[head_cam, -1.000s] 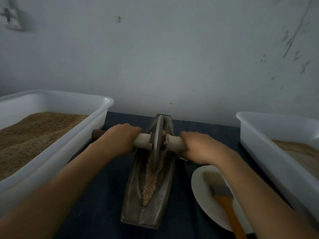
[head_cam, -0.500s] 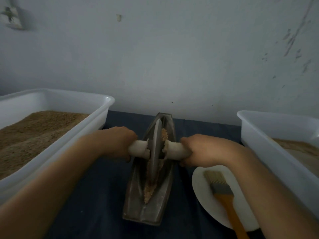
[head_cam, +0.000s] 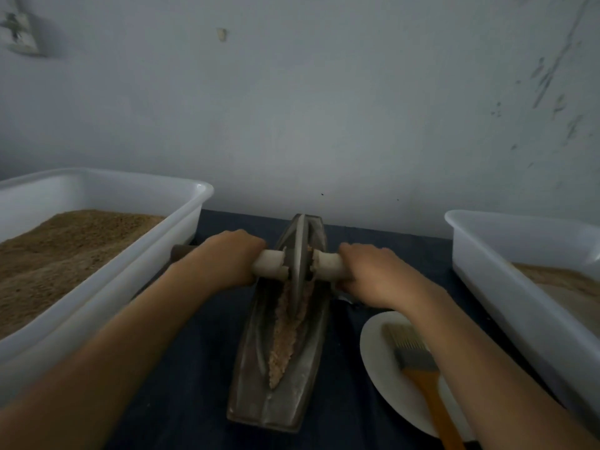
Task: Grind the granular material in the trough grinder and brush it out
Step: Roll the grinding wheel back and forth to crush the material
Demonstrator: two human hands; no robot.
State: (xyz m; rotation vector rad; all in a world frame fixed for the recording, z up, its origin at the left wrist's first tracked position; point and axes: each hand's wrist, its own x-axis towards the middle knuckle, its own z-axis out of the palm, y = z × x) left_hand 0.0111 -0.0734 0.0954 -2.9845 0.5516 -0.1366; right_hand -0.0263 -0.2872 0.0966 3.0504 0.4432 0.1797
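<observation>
Left tub point(head_cam: 181, 228) holds brown granules | my left hand point(head_cam: 227, 258) clenched round the pale axle point(head_cam: 271, 263) | wheel point(head_cam: 297, 264) upright toward the trough grinder's point(head_cam: 256, 362) far end, granular material point(head_cam: 282, 336) strung along the groove | my right hand point(head_cam: 373, 274) grasping the axle's other end | brush point(head_cam: 412, 352) lying on plate point(head_cam: 373, 352) | right tub point(head_cam: 487, 271).

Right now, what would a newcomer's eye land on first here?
The grinder at centre: both hands, left and right, grip the wheel's axle over a strip of pale grain. White tubs of brown granules flank it, left and right; a brush lies on a plate at lower right.
</observation>
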